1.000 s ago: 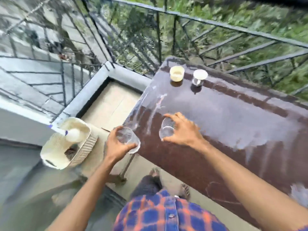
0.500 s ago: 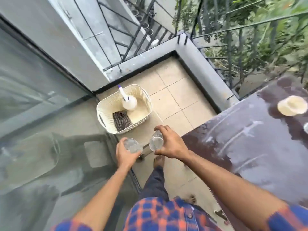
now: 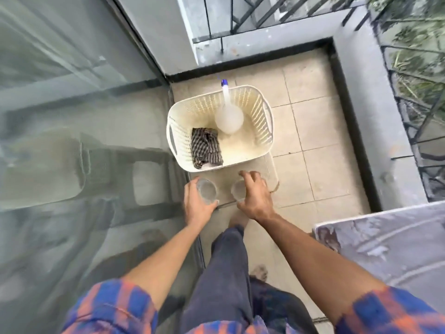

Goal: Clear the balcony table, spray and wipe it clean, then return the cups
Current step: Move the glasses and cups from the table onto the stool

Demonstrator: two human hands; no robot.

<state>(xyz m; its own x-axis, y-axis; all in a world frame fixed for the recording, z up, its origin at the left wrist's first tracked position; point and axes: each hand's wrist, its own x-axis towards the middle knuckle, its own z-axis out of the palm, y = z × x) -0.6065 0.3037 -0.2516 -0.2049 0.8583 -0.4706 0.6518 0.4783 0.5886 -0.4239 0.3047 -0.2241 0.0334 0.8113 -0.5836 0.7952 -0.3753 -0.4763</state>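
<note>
Two clear cups, one to each of the hands.

Item 1: first cup (image 3: 206, 192), gripped round its side by the left hand (image 3: 196, 206), fingers wrapped about it.
Item 2: second cup (image 3: 238, 192), held from above and the side by the right hand (image 3: 256, 201), fingers curled over its rim. Both cups sit low over a beige stand (image 3: 271, 174) (whether their bases touch it yet cannot be told).
Item 3: cream basket (image 3: 172, 121), just beyond the hands on the same stand. It holds a spray bottle (image 3: 228, 116) upright and a striped cloth (image 3: 206, 148) crumpled beside it.
Item 4: counter (image 3: 385, 249), behind and to the right of the right hand, with only a smeared corner in view.

Change noted: a second ago the right hand was taking its cup off the counter while the left held its own just off the edge. Half a second ago both cups were on their way toward the basket. Now both are down at the stand. Two further cups stood at the counter's far end then and are out of view now.

Judgement: clearing is about half done. Setting this pair down comes next, then a return for the other pair, before bottle and cloth are wanted.
</note>
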